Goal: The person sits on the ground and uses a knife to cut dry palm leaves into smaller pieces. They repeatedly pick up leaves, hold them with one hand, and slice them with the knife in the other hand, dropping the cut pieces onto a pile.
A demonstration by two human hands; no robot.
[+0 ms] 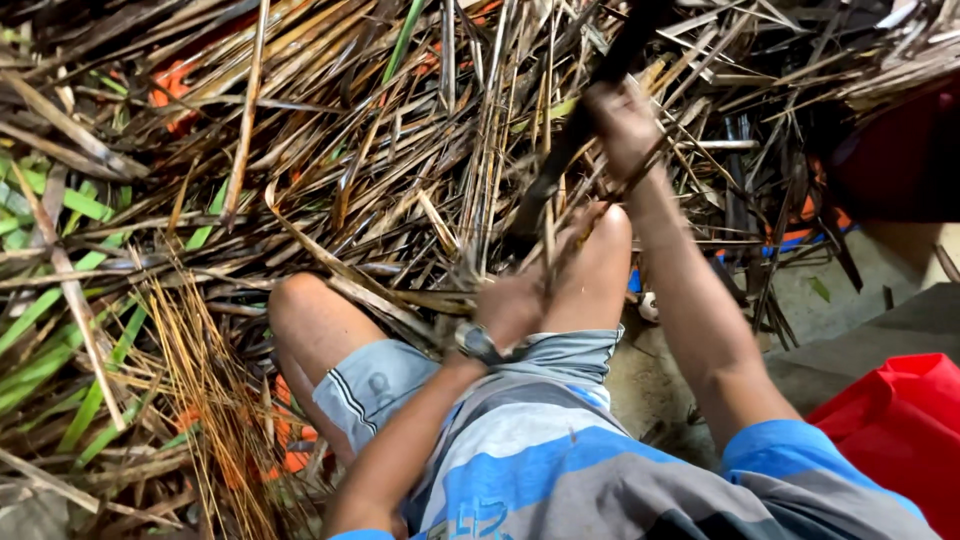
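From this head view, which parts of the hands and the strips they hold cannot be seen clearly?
- Right hand: blurred by motion; the grip on the dark blade is unclear.
- Left hand: fingers hidden behind the dry leaf strip.
- Blade tip: lost among the pile of dry leaves.
- Red bag: cut off by the right edge.

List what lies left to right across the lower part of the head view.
Green leaf strips → bundle of thin orange-brown stalks → bare knee → left hand with wristwatch → red bag.
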